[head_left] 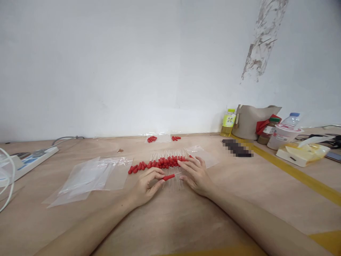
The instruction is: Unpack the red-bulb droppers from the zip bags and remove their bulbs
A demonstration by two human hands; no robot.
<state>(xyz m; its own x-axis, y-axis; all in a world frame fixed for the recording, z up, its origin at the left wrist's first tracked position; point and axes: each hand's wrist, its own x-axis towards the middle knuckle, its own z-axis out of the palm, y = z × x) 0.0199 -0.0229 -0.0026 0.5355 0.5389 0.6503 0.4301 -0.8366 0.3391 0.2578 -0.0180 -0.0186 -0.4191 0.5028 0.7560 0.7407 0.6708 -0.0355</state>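
My left hand (149, 183) is closed, thumb and fingers pinching a red rubber-bulb dropper (168, 177). The bulb points right, and a thin clear tube seems to run from it toward my right hand (195, 175). That hand hovers over the pile with fingers spread and thumb apart. Its fingertips are at the right part of a row of red rubber bulbs (167, 162); whether they touch is hard to tell. Thin clear tubes (172, 183) fan out in front of and behind the row. Several bulbs are hidden by my right fingers.
Clear plastic bags (87, 176) lie on the left; another bag (210, 158) lies right. Small bags of red bulbs (152, 139) sit by the wall. A power strip (34, 163) is far left. A yellow-capped bottle (228, 122), grey bag (250, 121) and tissue pack (301, 153) stand right.
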